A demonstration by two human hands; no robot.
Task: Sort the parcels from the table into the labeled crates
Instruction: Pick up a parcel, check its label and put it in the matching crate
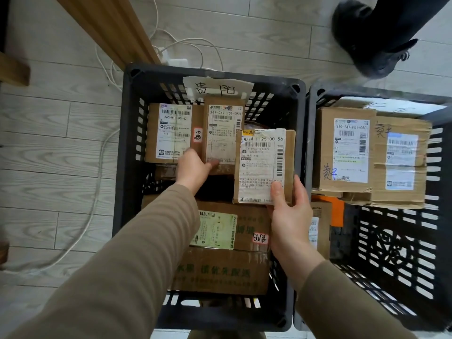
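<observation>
I look down into a dark plastic crate [127, 143] with a handwritten paper label [217, 88] on its far rim. Several cardboard parcels lie inside. My right hand [289, 211] grips a brown parcel with a white shipping label [265, 165] by its near edge, thumb on top, holding it over the crate's right side. My left hand [195, 168] holds the near end of a narrow labelled parcel [223, 133] in the crate's far half. A wider parcel [171, 133] lies to its left, and a large box with green print [220, 250] lies nearest me.
A second dark crate [435, 241] stands to the right, holding two labelled cardboard boxes [347, 148] [401, 162] and an orange-trimmed box [325, 216]. White cables and a power strip [176, 61] lie on the floor beyond. Another person's black shoe [371, 37] is at the top right.
</observation>
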